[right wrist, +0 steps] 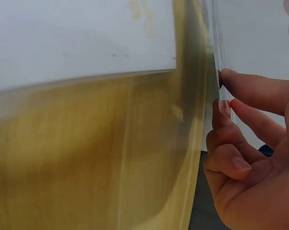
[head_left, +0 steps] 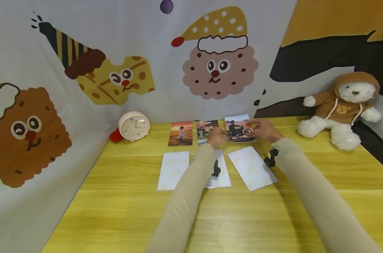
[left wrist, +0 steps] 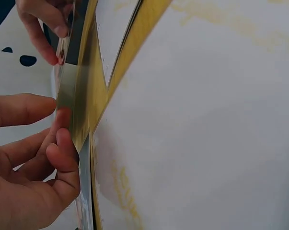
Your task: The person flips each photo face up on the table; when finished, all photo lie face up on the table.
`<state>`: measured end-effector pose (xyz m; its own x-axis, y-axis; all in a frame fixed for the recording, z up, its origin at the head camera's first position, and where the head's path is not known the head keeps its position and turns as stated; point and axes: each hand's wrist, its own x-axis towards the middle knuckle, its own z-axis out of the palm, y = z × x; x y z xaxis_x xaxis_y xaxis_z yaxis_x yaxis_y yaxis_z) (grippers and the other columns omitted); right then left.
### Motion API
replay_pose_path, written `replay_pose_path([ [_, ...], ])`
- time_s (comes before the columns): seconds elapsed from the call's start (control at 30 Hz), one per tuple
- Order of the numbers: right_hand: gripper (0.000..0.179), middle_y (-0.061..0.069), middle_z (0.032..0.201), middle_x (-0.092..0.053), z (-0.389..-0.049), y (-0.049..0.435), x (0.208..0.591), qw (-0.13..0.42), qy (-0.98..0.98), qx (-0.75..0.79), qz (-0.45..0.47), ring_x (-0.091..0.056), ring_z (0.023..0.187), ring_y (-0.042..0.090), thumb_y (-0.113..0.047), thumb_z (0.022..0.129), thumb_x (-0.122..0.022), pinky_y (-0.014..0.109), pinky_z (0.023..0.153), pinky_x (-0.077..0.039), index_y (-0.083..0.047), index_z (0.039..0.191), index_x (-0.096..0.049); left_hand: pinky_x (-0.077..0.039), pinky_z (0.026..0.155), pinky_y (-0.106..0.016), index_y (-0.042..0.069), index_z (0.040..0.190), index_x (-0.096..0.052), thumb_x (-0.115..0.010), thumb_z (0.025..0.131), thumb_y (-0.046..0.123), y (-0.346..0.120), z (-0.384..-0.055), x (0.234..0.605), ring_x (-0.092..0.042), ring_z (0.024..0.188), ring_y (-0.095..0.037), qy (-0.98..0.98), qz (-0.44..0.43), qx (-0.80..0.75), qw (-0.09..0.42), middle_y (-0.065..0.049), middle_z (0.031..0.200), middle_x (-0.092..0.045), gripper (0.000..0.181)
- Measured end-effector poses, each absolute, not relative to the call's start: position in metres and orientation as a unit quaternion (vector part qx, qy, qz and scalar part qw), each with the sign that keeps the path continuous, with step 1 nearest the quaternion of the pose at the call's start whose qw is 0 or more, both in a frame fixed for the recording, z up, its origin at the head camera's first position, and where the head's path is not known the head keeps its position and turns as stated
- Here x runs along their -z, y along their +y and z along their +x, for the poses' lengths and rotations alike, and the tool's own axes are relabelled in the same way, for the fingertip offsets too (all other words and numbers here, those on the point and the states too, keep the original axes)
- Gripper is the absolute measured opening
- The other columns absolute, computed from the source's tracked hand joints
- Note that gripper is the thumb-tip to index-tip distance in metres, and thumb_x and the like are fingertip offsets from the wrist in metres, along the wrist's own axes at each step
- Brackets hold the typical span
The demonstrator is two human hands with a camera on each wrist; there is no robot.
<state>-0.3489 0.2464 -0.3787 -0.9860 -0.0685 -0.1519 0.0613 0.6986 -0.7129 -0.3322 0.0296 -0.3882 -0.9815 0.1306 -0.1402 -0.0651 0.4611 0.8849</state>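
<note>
A photo card (head_left: 237, 129) of a person on a motorcycle lies at the back of the table, its edges looking clear and glossy. My right hand (head_left: 263, 130) pinches its right edge between thumb and finger; the right wrist view shows this right hand (right wrist: 259, 143) at the clear edge. My left hand (head_left: 217, 137) is at the card's left edge; in the left wrist view, this left hand (left wrist: 34, 163) holds the edge with thumb and fingertip. Under the left hand is a second photo card (head_left: 202, 131), partly hidden. A sunset photo card (head_left: 181, 133) lies to its left.
Three white cards lie in front: a left one (head_left: 173, 170), a middle one (head_left: 221, 175) partly behind my left arm, and a slanted right one (head_left: 252, 168). A round clock (head_left: 134, 126) stands at back left; a teddy bear (head_left: 343, 110) sits at back right. A printed cloth (head_left: 166, 88) hangs behind.
</note>
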Motion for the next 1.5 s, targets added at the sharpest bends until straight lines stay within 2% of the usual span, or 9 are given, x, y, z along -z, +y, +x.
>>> replay_pose_path([
  [0.1,0.061,0.026,0.127,-0.055,-0.352,0.242,0.380,0.085,0.925,0.371,0.001,-0.052,0.099,0.030,-0.006,0.088,-0.070,0.031,0.075,-0.045,-0.006,0.146,-0.051,-0.051,0.070,-0.031,0.000,0.078,-0.067,-0.068,0.082,-0.004,0.029,-0.335,0.390,-0.056,0.084,-0.023,0.870,0.018,-0.486,0.077,-0.014,0.098,-0.071,0.006],
  [0.27,0.060,0.023,0.115,-0.060,-0.355,0.239,0.386,0.082,0.932,0.354,0.003,-0.054,0.091,0.026,-0.007,0.087,-0.073,0.030,0.071,-0.044,-0.006,0.144,-0.053,-0.029,0.051,-0.028,0.014,0.055,-0.040,-0.064,0.084,-0.005,0.030,-0.340,0.393,-0.030,0.059,-0.016,0.894,0.032,-0.438,0.090,-0.003,0.062,-0.043,0.041],
  [0.37,0.058,0.022,0.119,-0.059,-0.356,0.240,0.389,0.079,0.938,0.338,0.005,-0.052,0.093,0.026,-0.009,0.088,-0.072,0.029,0.071,-0.043,-0.006,0.143,-0.053,-0.027,0.047,-0.027,0.016,0.052,-0.035,-0.063,0.085,-0.002,0.033,-0.341,0.393,-0.024,0.052,-0.013,0.916,0.064,-0.385,0.089,0.003,0.053,-0.031,0.047],
  [0.6,0.053,0.029,0.133,-0.058,-0.355,0.239,0.389,0.066,0.950,0.306,-0.009,-0.052,0.086,0.027,-0.011,0.088,-0.071,0.029,0.066,-0.041,-0.004,0.138,-0.057,-0.032,0.052,-0.027,0.015,0.053,-0.031,-0.066,0.089,0.009,0.042,-0.337,0.386,-0.027,0.053,-0.013,0.950,0.105,-0.287,0.056,0.005,0.052,-0.024,0.051],
  [0.77,0.050,0.030,0.143,-0.052,-0.354,0.237,0.389,0.062,0.958,0.281,-0.016,-0.051,0.094,0.031,-0.010,0.089,-0.070,0.029,0.066,-0.042,-0.004,0.137,-0.059,-0.046,0.063,-0.028,0.017,0.053,-0.040,-0.068,0.092,0.018,0.045,-0.332,0.382,-0.051,0.065,-0.015,0.967,0.108,-0.227,0.041,0.004,0.056,-0.048,0.048],
  [0.93,0.049,0.030,0.149,-0.047,-0.355,0.236,0.389,0.070,0.959,0.274,-0.014,-0.047,0.109,0.036,-0.009,0.090,-0.068,0.038,0.080,-0.045,-0.005,0.138,-0.058,-0.055,0.075,-0.031,0.017,0.056,-0.049,-0.069,0.092,0.020,0.047,-0.331,0.381,-0.066,0.082,-0.018,0.971,0.102,-0.215,0.039,0.001,0.075,-0.071,0.041],
  [1.17,0.045,0.029,0.148,-0.047,-0.357,0.235,0.389,0.088,0.959,0.270,-0.007,-0.047,0.116,0.038,-0.009,0.093,-0.063,0.052,0.100,-0.045,-0.004,0.137,-0.059,-0.056,0.081,-0.031,0.018,0.056,-0.051,-0.070,0.091,0.020,0.046,-0.331,0.381,-0.066,0.087,-0.018,0.970,0.108,-0.212,0.042,-0.001,0.082,-0.075,0.040],
  [1.27,0.045,0.029,0.148,-0.047,-0.355,0.234,0.387,0.095,0.958,0.269,-0.007,-0.048,0.117,0.038,-0.009,0.093,-0.062,0.053,0.102,-0.046,-0.004,0.138,-0.058,-0.055,0.080,-0.030,0.018,0.054,-0.048,-0.070,0.091,0.019,0.046,-0.330,0.381,-0.064,0.083,-0.017,0.970,0.114,-0.209,0.039,0.001,0.073,-0.070,0.043],
  [1.5,0.045,0.028,0.148,-0.048,-0.354,0.232,0.387,0.096,0.959,0.267,-0.007,-0.048,0.115,0.036,-0.009,0.095,-0.059,0.051,0.101,-0.046,-0.003,0.139,-0.057,-0.042,0.066,-0.027,0.018,0.050,-0.035,-0.069,0.090,0.017,0.044,-0.330,0.379,-0.043,0.064,-0.014,0.969,0.124,-0.207,0.053,0.007,0.049,-0.034,0.053],
])
